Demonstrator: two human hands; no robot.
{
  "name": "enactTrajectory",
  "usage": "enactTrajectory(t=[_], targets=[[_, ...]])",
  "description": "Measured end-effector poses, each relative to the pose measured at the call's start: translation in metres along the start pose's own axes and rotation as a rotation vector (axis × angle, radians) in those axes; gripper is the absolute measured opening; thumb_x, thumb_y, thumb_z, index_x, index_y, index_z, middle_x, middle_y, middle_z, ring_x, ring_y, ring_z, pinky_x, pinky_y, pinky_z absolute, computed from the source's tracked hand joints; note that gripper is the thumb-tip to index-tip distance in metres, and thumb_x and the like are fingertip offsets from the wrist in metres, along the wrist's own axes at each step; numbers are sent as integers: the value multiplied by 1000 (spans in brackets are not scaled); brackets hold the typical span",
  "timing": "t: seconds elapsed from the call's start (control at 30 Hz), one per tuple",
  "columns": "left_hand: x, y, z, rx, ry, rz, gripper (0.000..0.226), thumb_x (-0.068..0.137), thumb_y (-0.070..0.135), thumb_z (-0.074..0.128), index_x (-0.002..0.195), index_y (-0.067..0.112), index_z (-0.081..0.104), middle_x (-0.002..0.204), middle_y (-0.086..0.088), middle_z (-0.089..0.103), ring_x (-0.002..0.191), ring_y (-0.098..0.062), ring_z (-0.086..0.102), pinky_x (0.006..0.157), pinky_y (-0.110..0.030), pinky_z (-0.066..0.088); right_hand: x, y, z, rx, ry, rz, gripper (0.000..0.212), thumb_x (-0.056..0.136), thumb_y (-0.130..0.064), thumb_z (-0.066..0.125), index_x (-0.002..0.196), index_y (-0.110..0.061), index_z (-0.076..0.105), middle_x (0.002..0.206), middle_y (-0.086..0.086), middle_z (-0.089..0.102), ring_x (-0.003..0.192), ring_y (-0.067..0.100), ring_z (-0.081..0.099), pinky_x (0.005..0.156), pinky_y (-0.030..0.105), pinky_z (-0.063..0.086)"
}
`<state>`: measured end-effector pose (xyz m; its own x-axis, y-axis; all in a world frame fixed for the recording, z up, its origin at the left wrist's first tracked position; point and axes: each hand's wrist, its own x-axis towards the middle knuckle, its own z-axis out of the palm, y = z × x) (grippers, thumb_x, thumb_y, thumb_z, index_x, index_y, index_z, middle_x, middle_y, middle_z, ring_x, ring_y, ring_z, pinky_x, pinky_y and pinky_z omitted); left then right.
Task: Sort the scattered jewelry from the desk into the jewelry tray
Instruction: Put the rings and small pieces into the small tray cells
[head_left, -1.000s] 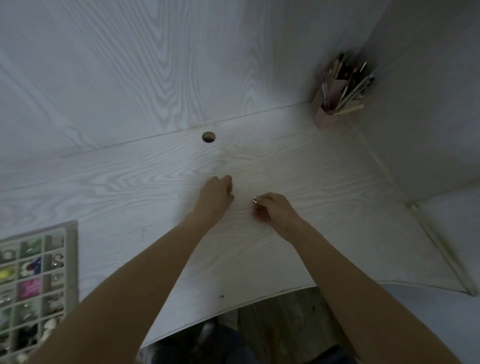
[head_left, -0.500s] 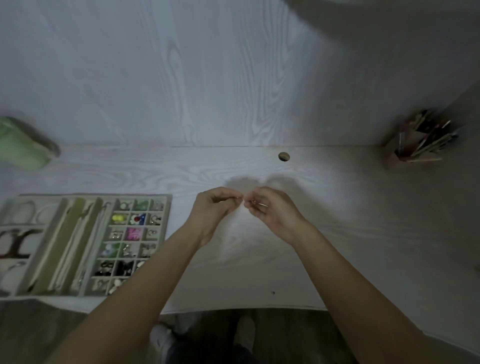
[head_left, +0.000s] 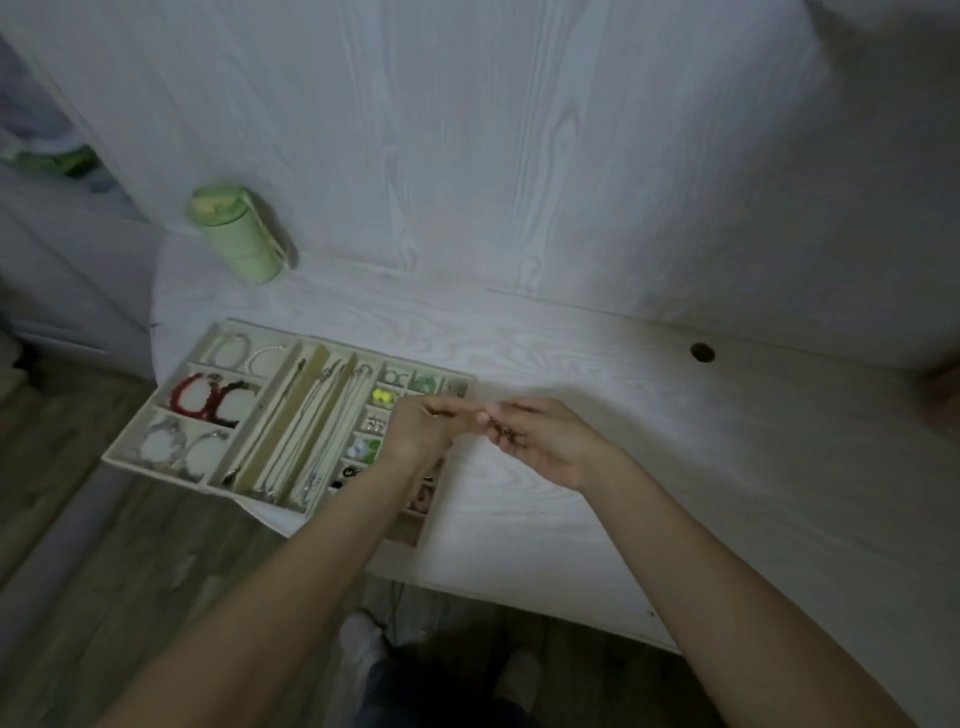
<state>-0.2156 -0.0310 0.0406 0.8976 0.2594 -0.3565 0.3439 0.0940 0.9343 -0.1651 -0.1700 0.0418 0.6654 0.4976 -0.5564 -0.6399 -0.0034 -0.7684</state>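
Tray (head_left: 130, 453) at nine o'clock of both hands: left hand (head_left: 422, 435) and right hand (head_left: 530, 441) each pinch small jewelry (head_left: 503, 430); best lowered into a matching small cell.

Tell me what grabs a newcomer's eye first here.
Two hands meet at the middle: the left hand and right hand pinch some small jewelry between them, over the right edge of the jewelry tray. In the tray's left side lie red and black bracelets. A green bottle stands behind it.
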Motion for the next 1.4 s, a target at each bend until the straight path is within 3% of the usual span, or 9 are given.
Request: enactTrajectory(t=[0.13,0.3,0.63,0.8,0.87,0.97,1.07,1.17,1.4], targets=[[6,-4,-26,29,-34,-33,8,79,-2,69,83,4,71,59,5,69,54,-3,63,54,-14,51,15,2,15,85,13,63,5,88,1,59,90,0,64,83,8,67,69,6,64,65,10,53],[14,1,-47,60,-109,-59,13,80,-6,66,92,-5,69,66,-1,71,60,-8,67,61,-16,56,27,0,28,-61,8,36,9,86,5,62,83,-2,66,66,2,69,61,5,65,57,11,50],[31,-6,-68,18,-26,-119,13,76,-8,68,88,-2,69,72,-4,72,67,-10,69,64,-14,54,56,1,38,-325,58,-55,11,79,4,70,75,-5,69,68,9,65,58,12,60,55,16,50],[43,-19,-68,266,22,-102,27,72,-12,71,75,15,66,72,-2,68,70,-13,66,69,-22,56,70,19,39,-515,149,-33,21,83,4,65,67,-9,68,64,6,63,50,5,58,50,15,45],[51,-27,-68,400,10,-97,26,73,-6,73,77,18,65,77,-4,68,79,-20,66,79,-28,54,79,28,39,-625,200,-47,21,82,1,67,65,-12,69,63,1,60,59,9,56,61,22,46],[59,-35,-66,580,-12,-77,11,78,4,73,83,13,72,87,-3,69,86,-15,64,85,-24,50,89,38,41,-771,240,-66,6,81,-7,71,84,-4,75,77,2,64,84,12,55,78,26,43],[64,-41,-64,705,-51,-86,7,80,11,73,81,18,74,95,1,69,95,-12,61,91,-24,46,93,44,41,-919,252,-106,13,83,-11,70,93,-3,75,92,9,70,87,15,59,77,20,40],[67,-45,-66,824,-53,-100,24,80,21,73,63,36,65,86,12,67,97,-15,62,96,-39,45,95,46,41,-1015,268,-129,12,87,-11,66,92,-5,75,98,10,72,89,18,62,75,17,40],[71,-45,-62,1097,-105,37,13,87,21,63,84,30,73,119,2,63,121,-17,49,103,-38,33,98,55,45,-1206,289,-124,16,88,-10,61,88,-1,75,91,15,72,85,26,67,78,38,55]])
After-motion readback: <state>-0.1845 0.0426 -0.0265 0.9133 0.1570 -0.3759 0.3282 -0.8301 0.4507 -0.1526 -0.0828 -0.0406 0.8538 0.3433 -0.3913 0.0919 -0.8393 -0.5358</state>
